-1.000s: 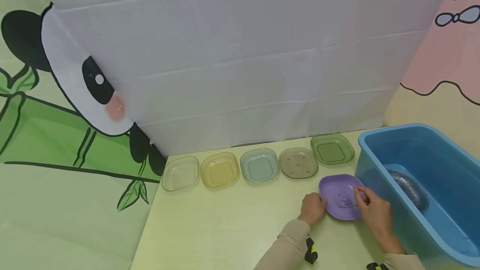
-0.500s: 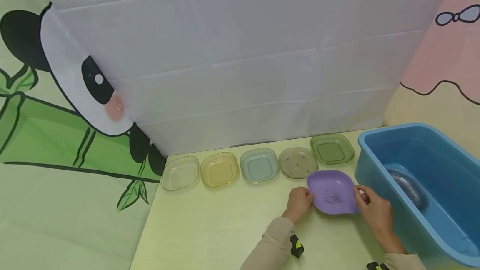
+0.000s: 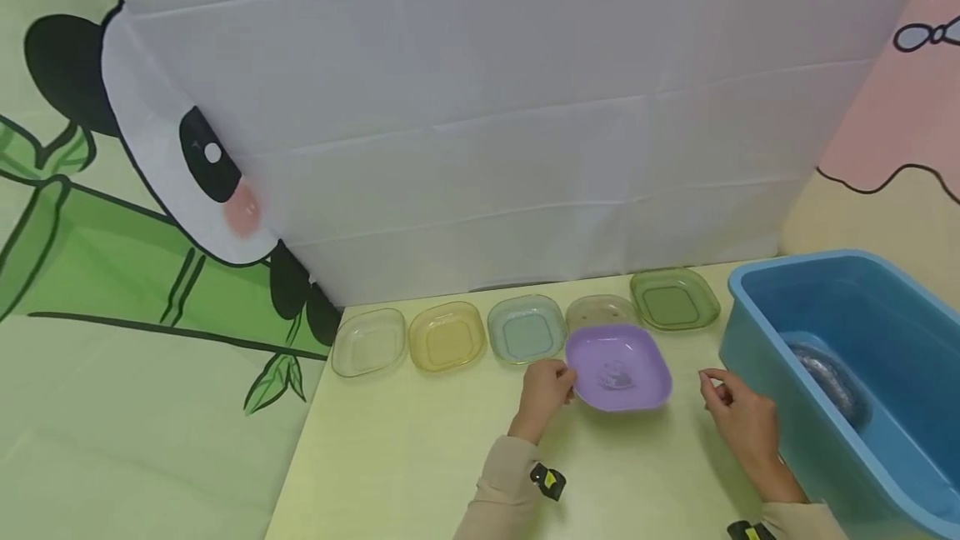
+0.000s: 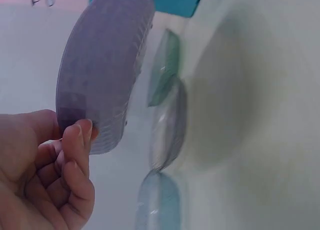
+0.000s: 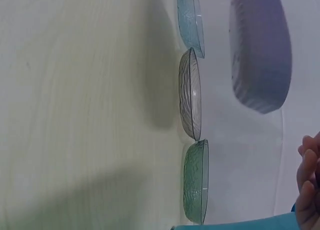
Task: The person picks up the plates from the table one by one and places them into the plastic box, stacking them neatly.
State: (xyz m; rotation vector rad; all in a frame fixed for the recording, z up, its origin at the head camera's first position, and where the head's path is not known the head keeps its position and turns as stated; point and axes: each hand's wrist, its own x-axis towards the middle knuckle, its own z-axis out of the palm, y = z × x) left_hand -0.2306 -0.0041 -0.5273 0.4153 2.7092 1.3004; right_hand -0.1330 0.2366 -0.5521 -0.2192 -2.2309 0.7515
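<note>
Left hand (image 3: 542, 394) pinched squarish purple plastic-looking dish (image 3: 618, 361) at left edge, sound grip; right hand (image 3: 744, 427) loosely curled, empty. Seemed light, stiff.

Purple plate (image 3: 618, 367) (grey print inside), aloft

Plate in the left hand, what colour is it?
The plate is purple, with a greyish print in the middle; the head view shows it best.
</note>
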